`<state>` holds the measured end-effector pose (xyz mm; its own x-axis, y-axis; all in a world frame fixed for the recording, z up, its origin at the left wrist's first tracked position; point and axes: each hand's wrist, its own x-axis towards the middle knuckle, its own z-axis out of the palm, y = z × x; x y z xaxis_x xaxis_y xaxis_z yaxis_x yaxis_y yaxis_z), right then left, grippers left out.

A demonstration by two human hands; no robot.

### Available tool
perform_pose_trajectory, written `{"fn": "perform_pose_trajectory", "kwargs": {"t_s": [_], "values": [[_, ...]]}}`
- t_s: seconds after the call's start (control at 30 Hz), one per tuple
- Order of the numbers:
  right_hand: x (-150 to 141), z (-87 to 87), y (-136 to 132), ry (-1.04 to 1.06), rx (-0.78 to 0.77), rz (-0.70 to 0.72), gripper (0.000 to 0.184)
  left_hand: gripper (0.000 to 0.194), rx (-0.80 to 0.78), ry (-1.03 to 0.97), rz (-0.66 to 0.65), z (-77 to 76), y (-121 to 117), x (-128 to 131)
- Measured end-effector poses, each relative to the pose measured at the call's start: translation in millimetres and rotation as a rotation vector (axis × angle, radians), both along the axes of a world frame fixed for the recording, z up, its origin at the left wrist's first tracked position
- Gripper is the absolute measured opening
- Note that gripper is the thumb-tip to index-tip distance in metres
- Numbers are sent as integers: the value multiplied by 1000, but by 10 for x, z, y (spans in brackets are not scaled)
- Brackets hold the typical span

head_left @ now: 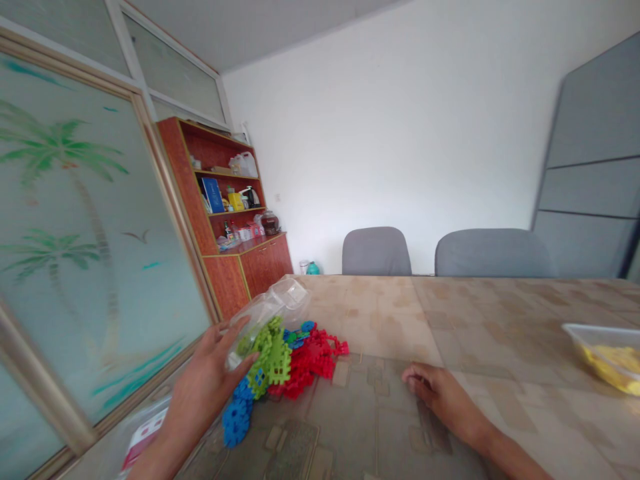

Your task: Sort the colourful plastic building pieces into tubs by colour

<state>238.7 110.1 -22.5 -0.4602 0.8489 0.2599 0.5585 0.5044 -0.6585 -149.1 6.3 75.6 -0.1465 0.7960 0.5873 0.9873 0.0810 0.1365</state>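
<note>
My left hand [207, 370] is at the left of the pile, thumb and fingers closed around the near end of a clear plastic bag [285, 297]. Light green interlocking plastic pieces [273, 360] are at its thumb, some seen through the bag. Blue round notched pieces [237, 417] lie on the table just below them. To the right is a heap of red interlocking pieces [313, 363], with a few blue and green ones [300, 335] behind. My right hand [445, 400] rests on the table away from the pile, its fingers curled in with nothing visible in them.
The patterned tabletop [370, 427] spreads under both hands. A clear tub with yellow contents [607, 360] stands at the right. Under my left forearm lies a pink and white package [145, 437]. Two grey chairs [377, 252] stand beyond the far edge; a wooden cabinet [225, 200] is back left.
</note>
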Motion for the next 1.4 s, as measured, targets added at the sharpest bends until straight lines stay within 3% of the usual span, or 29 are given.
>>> {"fn": "perform_pose_trajectory", "kwargs": {"t_s": [0.2, 0.47, 1.1, 1.27, 1.4], "values": [[8, -25, 11, -7, 7, 0, 27, 56, -10, 92, 45, 19, -25, 2], [7, -44, 15, -5, 9, 0, 24, 59, 20, -4, 20, 34, -43, -79], [7, -40, 0, -29, 28, -8, 25, 59, 128, -29, 146, 186, -124, 14], [3, -44, 7, -38, 32, -9, 24, 62, 210, -134, 152, 176, -70, -94], [-4, -48, -1, -41, 38, -18, 25, 67, 312, -410, 95, 109, 75, -407]]}}
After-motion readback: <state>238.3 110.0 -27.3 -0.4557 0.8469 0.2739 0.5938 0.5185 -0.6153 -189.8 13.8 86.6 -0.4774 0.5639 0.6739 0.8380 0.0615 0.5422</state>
